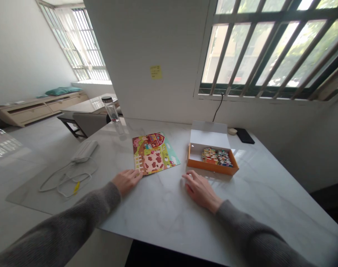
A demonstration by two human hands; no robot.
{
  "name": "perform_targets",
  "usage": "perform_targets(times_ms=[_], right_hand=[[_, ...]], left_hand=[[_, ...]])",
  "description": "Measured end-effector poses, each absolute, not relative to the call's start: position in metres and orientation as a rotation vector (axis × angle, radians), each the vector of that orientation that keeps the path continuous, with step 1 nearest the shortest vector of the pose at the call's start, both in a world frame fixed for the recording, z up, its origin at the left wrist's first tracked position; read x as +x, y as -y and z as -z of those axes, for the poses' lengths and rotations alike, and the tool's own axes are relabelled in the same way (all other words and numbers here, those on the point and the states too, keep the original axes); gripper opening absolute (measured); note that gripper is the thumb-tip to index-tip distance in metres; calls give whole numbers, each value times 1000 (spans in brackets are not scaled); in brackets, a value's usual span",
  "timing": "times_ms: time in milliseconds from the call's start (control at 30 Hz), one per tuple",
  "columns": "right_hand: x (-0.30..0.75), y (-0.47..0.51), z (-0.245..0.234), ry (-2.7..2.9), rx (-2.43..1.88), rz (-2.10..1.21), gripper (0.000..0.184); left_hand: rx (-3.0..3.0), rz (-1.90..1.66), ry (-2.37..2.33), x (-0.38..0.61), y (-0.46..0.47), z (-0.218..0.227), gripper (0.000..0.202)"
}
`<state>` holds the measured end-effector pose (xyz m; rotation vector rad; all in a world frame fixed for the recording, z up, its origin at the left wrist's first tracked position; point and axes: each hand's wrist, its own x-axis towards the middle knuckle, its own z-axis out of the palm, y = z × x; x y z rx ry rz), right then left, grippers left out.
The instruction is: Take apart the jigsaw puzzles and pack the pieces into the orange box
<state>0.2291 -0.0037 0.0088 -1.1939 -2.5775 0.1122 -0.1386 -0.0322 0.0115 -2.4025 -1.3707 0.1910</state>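
A colourful farm picture board (154,154), printed with a red barn and a cow-spotted patch, lies flat on the marble-patterned table (157,211). My left hand (127,181) rests at the board's near left corner, its fingers stretched out and seeming to touch the edge. On the bare tabletop to the right, my right hand (200,191) lies with loosely bent fingers apart and nothing in it. Just beyond it stands an orange box (210,167) with its white lid (209,128) raised at the back. Small colourful pieces (216,157) fill the right part of the box.
On the left are a white power strip (85,151) and its looped cable with a yellow tag (76,187). A clear bottle (111,109) stands at the far left edge. At the back right lie a black phone (245,136) and a small round whitish object (232,131).
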Motion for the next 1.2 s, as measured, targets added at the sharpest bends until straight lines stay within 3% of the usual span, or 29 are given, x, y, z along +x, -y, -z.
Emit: perform_targets(times_ms=[167,433,1000,1200], right_hand=[[182,-20,-14,2478,-1520,-104,45],[166,-37,-21,2443,-1546,-254,32],[218,13,-15,2213,-1131,-777,18],[236,30,-12,2394,-1031,-589,18]], left_hand=[[-2447,-66,1544,-137,34,-7,37],[-2457,365,1918,-136,36,-7,23],[-2515,675,1809,-127,79,1,20],[-2550,551,1827,-121,98,-4,22]])
